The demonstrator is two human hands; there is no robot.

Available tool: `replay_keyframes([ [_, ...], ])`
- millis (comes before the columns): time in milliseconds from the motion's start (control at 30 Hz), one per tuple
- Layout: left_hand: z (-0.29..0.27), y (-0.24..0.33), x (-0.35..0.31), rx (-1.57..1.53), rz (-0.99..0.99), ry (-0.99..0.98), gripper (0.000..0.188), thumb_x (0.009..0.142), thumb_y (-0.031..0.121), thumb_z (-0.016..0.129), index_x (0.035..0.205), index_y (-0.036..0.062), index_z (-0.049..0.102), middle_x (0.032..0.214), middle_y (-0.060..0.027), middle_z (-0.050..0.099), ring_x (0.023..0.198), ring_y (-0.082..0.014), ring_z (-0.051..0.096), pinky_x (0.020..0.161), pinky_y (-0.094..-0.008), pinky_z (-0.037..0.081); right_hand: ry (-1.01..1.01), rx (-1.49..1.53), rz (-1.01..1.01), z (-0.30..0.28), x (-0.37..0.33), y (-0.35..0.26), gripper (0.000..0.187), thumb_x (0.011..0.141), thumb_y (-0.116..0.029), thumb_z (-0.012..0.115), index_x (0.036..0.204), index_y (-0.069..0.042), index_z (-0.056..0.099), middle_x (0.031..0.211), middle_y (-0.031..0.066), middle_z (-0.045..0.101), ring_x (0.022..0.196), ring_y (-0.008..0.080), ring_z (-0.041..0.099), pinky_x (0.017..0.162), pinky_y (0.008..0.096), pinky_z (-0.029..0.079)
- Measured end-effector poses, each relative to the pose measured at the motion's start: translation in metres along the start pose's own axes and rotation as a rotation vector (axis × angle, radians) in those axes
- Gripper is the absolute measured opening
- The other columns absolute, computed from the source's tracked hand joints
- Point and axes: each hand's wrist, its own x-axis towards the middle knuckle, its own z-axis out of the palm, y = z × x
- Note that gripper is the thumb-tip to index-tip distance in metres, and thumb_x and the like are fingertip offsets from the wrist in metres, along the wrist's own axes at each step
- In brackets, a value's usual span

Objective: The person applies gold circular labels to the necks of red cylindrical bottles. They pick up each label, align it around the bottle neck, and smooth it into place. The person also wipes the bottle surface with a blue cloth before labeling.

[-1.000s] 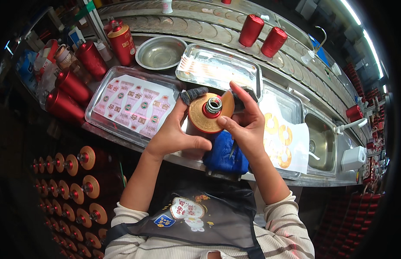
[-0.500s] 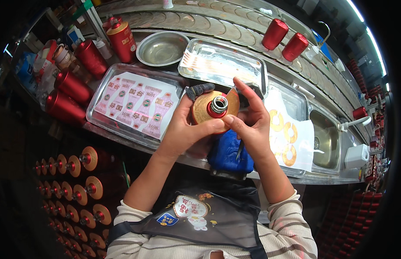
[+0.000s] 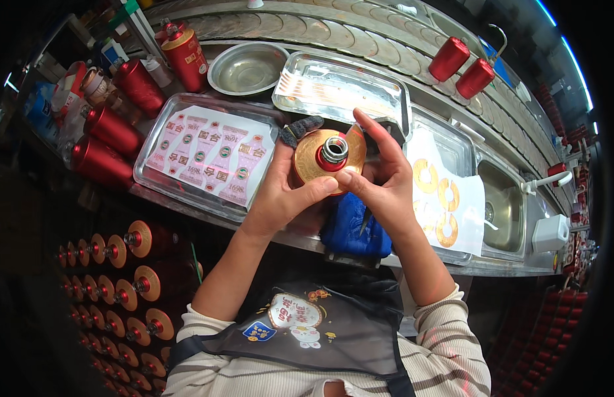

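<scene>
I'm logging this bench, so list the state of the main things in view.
Held bottle: uncapped, mouth exposed.
Left hand: gripping the bottle.
Right hand: gripping the bottle, index finger raised.
Pink label sheet: lying in a tray.
White sheet: gold C-shapes on it.
Metal bowl: upright, contents unclear.
Far red bottles: standing on the conveyor.
Lower-left bottles: in rows, gold-shouldered.

Label sheet (image 3: 201,155): characters, numerals | apron (image 3: 313,331): red characters | upright bottle (image 3: 186,58): possibly lettering

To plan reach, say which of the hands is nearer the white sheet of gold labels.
Right. The right hand is at the right side of the bottle, just left of the white sheet; the left hand is farther left, across the bottle.
</scene>
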Motion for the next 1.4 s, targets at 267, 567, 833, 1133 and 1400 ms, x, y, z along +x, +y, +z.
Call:
replay_keyframes([
  [267,-0.015,-0.018,-0.008,0.522,0.285,0.057,0.079,0.081,0.019,0.08,0.145,0.0037,0.037,0.132,-0.0107,0.055,0.123,-0.0201,0.054,0.107,-0.0347,0.042,0.06,0.113,0.003,0.007,0.001,-0.004,0.077,0.083,-0.005,0.076,0.151,-0.004,0.04,0.117,0.0025,0.063,0.066,-0.0028,0.05,0.057,0.0151,0.039],
  [567,-0.004,-0.031,-0.009,0.713,0.336,0.19,0.085,0.064,0.017,0.094,0.136,0.0058,0.049,0.131,-0.0093,0.056,0.121,-0.0215,0.056,0.103,-0.0375,0.046,0.059,0.009,-0.045,-0.001,0.001,-0.001,0.071,0.085,-0.004,0.073,0.149,0.0,0.041,0.128,0.0076,0.06,0.075,-0.0017,0.056,0.062,0.0142,0.045],
  [833,-0.044,0.02,0.027,0.213,0.003,-0.417,0.097,0.066,0.014,0.091,0.149,0.0066,0.041,0.138,-0.0072,0.056,0.128,-0.0165,0.051,0.111,-0.0351,0.037,0.292,0.09,0.136,-0.012,0.002,0.002,0.04,0.088,-0.002,0.064,0.127,0.001,0.06,0.097,0.0006,0.06,0.072,0.0022,0.052,0.064,0.0176,0.042],
  [1133,-0.005,0.021,0.007,0.193,-0.099,-0.035,0.059,0.08,0.01,0.072,0.135,-0.0006,0.055,0.13,-0.0115,0.061,0.12,-0.0201,0.059,0.106,-0.0357,0.044,0.091,0.075,0.265,-0.001,0.009,-0.008,0.032,0.089,-0.016,0.069,0.116,-0.001,0.061,0.08,-0.0024,0.061,0.057,-0.0004,0.048,0.051,0.0159,0.036],
  [1400,-0.001,0.016,0.006,0.19,-0.008,-0.007,0.054,0.083,0.005,0.076,0.133,0.0016,0.057,0.121,-0.0076,0.066,0.111,-0.0141,0.063,0.097,-0.0306,0.05,0.077,0.171,0.3,-0.006,0.012,0.001,0.032,0.086,-0.017,0.075,0.111,-0.004,0.061,0.08,-0.0029,0.062,0.056,-0.0001,0.047,0.051,0.0159,0.035],
])
